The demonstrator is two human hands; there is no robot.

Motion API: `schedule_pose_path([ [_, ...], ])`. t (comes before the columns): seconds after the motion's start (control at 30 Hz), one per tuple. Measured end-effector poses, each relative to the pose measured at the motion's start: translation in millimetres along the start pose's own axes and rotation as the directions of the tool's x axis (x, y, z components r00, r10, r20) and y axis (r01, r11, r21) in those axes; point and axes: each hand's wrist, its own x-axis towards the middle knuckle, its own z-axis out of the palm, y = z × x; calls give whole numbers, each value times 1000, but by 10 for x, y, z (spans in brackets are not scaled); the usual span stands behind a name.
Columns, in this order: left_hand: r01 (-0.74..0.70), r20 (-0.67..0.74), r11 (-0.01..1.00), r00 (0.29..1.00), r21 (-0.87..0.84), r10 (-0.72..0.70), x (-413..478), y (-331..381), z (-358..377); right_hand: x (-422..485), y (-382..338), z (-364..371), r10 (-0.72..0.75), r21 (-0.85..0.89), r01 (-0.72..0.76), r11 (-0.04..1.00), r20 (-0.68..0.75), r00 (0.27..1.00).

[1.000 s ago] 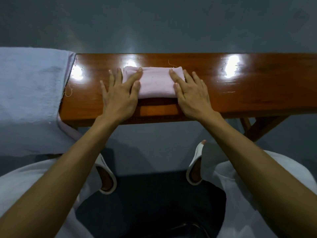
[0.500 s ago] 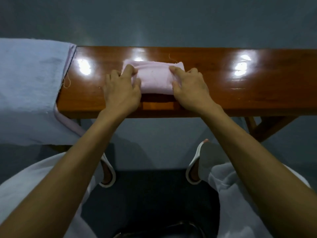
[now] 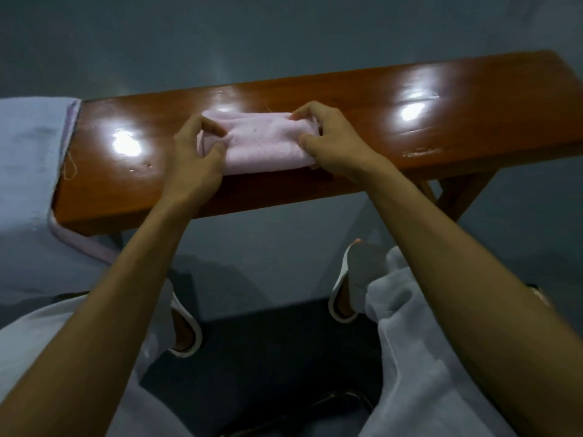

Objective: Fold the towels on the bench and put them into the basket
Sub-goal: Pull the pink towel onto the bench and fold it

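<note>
Folding of the pink towel (image 3: 265, 141) looked finished or nearly so. It lay as a compact packet of several layers on the bench (image 3: 473, 99), about mid-length. The left hand (image 3: 192, 159) pinched its left end between thumb and curled fingers. The right hand (image 3: 334, 143) gripped the right end, thumb on the near side and fingers curled over the far edge. From that two-ended hold I judged the step in hand to be lifting the packet for the basket, though a last squaring of the fold could not be ruled out. Whether the packet rested on the wood or was just clear of it could not be told.

More remained. A blue towel (image 3: 28, 184) hung unfolded over the bench's left end, and a pink edge (image 3: 82, 246) showed beneath it, probably another towel. At least one, likely two, awaited folding.

No basket was in view, so what it held could not be told. A thin metal curve (image 3: 334, 397) low between the knees was too dark to identify.
</note>
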Motion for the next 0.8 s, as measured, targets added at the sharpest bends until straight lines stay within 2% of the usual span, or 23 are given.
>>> schedule_pose_path([
  [0.13,-41,9,995,999,-92,42,-149,98,116,-99,86,-152,13,22,-12,1000,-20,1000],
  [0.3,15,77,980,997,-196,0,-213,217,208,-218,167,-330,-9,36,11,999,-36,999],
  [0.5,-25,129,980,990,-195,51,-279,359,375,-420,337,-588,-84,39,87,995,-78,993],
  [0.8,-140,119,966,979,-217,168,-488,614,810,-732,838,-846,-56,38,62,997,-142,988],
])
